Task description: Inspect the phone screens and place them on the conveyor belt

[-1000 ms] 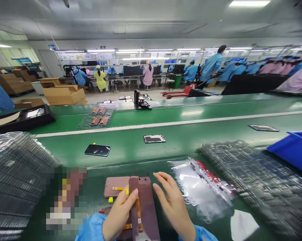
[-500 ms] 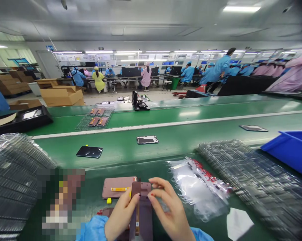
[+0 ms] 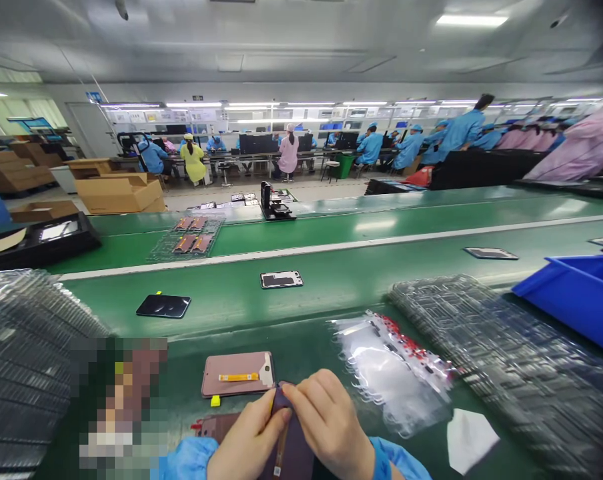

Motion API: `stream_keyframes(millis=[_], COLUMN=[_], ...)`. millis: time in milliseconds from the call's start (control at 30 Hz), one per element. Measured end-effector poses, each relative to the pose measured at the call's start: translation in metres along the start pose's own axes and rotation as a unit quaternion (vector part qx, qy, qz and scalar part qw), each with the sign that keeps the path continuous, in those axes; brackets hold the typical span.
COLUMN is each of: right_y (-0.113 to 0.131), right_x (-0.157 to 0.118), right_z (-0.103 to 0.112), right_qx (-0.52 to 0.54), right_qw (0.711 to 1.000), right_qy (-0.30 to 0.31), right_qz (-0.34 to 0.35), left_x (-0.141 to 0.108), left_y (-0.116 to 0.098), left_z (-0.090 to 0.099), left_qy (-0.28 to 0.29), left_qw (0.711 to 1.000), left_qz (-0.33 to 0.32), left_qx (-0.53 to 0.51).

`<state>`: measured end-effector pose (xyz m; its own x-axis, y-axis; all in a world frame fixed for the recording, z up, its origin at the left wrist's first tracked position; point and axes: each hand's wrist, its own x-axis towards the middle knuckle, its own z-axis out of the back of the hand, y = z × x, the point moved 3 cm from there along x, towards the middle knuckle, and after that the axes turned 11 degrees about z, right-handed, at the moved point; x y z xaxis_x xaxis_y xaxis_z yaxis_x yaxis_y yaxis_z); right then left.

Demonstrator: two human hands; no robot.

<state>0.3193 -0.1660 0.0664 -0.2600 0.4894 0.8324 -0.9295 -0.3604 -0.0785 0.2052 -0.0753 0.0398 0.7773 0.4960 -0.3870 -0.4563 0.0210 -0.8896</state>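
A dark brownish phone panel [image 3: 296, 447] with an orange flex strip is held low in the centre of the head view. My left hand [image 3: 249, 433] grips its left edge, thumb on top. Closed over its upper right corner is my right hand [image 3: 326, 420], the fingertips pinched together near the top edge. Just behind lies a similar panel [image 3: 214, 382] with an orange strip and a yellow tab. Another panel [image 3: 216, 428] with a red tab is partly hidden by my left hand.
Clear film pieces with red tabs [image 3: 381, 373], stacked clear trays [image 3: 481, 340], a white cloth [image 3: 469, 440] and a blue bin [image 3: 576, 300] are to the right. More trays [image 3: 26, 353] stand left. Phone parts [image 3: 164, 306] [image 3: 281, 279] lie on the green belt [image 3: 221, 280]. Several people work beyond.
My right hand's fingers have closed onto the panel's top corner, and the panel has tilted. Phone parts on the near belt have shifted left.
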Motion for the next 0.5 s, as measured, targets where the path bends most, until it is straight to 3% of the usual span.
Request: stream_keyframes(millis=[100, 200, 333, 400, 500], right_y=[0.013, 0.013, 0.008, 0.009, 0.014], right_x=[0.0, 0.001, 0.005, 0.008, 0.012], right_z=[0.001, 0.004, 0.003, -0.001, -0.006], right_qx=[-0.021, -0.015, -0.001, 0.014, 0.026], right_qw=[0.997, 0.998, 0.999, 0.998, 0.995], right_qy=[0.025, 0.022, 0.007, 0.019, 0.022], right_qz=[0.064, 0.051, 0.037, 0.053, 0.091], left_x=[0.003, 0.005, 0.007, 0.011, 0.023], left_y=[0.002, 0.004, 0.01, 0.012, 0.007], left_z=[-0.002, -0.003, -0.001, 0.003, 0.01], left_qy=[0.005, 0.067, 0.175, 0.182, 0.144], left_qw=[0.997, 0.978, 0.905, 0.879, 0.894], left_qz=[-0.01, 0.003, 0.114, 0.176, 0.168], left_qx=[-0.077, -0.197, -0.37, -0.404, -0.39])
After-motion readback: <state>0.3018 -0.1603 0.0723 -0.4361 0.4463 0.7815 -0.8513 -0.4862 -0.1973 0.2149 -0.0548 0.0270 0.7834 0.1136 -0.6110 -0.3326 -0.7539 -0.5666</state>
